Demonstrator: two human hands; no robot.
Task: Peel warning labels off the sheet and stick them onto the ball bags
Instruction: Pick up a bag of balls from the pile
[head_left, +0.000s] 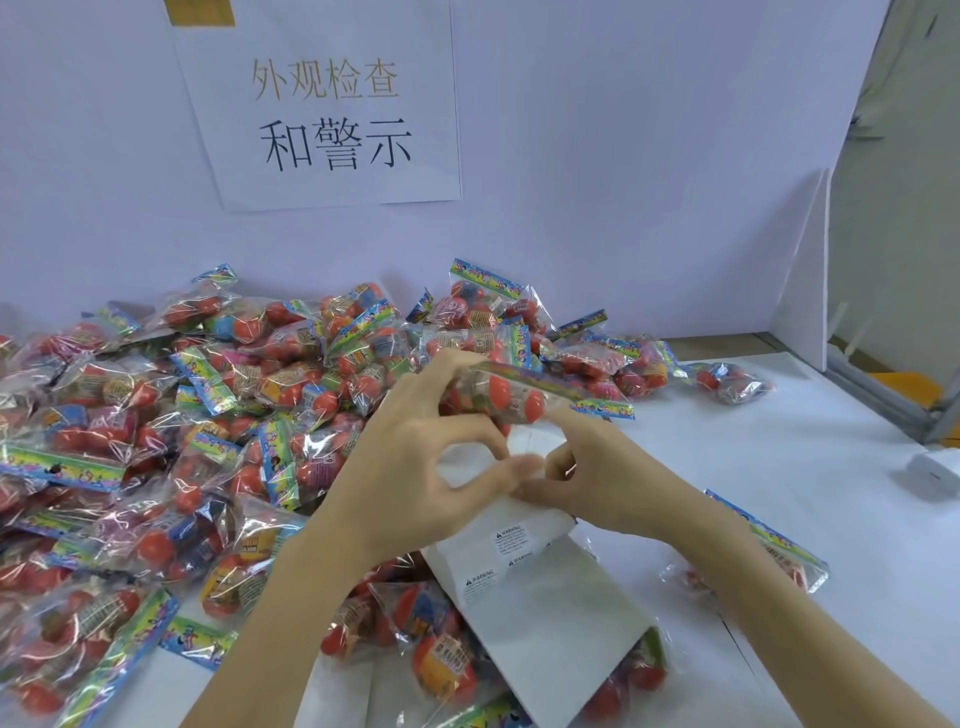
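Note:
My left hand (415, 467) holds a clear ball bag (511, 392) of red balls up above the table, fingers curled over its top and the thumb reaching toward my right hand. My right hand (613, 483) is just below the bag and pinches a pale, blurred warning label (535, 441) that hangs at the bag's underside. The white label sheet (545, 613) lies tilted under both hands, resting on other bags. Two or three printed warning labels (511, 540) remain near its upper edge.
A big heap of ball bags (182, 441) fills the left and the back of the white table (805, 457). One bag (779, 545) lies under my right forearm, and more bags (737, 382) lie at the back right. A small white device (935, 470) sits at the right edge. A paper sign (332, 114) hangs on the partition.

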